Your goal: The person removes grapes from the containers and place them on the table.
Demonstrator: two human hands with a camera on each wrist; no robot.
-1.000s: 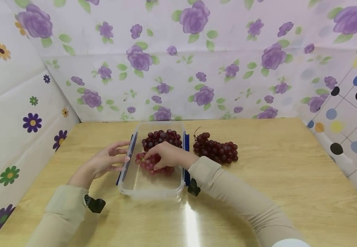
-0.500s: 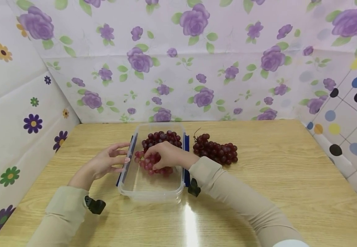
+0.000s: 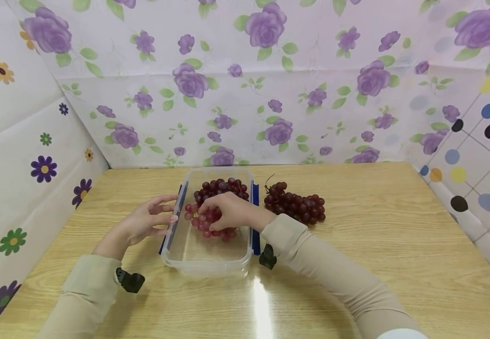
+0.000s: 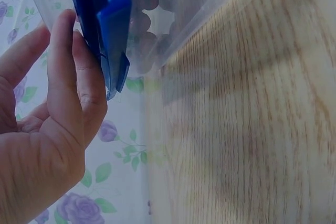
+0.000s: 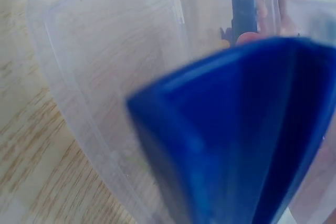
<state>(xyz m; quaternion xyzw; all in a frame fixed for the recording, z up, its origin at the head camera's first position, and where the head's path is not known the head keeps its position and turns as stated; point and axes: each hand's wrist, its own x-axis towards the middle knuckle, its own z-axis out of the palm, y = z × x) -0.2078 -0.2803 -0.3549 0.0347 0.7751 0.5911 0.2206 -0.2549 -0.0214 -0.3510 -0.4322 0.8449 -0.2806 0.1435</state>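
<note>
A clear plastic container with blue side clips stands on the table. In its back half lies a bunch of dark grapes. My right hand reaches in over the right rim, thumb and fingers pinching a bunch of lighter red grapes just in front of the dark ones. The hand covers part of both bunches. At the left rim my left hand rests with spread, slightly bent fingers beside the left blue clip. The right wrist view is largely blocked by the right blue clip.
Another bunch of dark grapes lies on the wooden table to the right of the container. Flowered cloth hangs along the table's back edge, and patterned cloths flank both sides.
The lighter red bunch has shifted slightly toward the back and left under my right hand. My left hand stays at the left rim.
</note>
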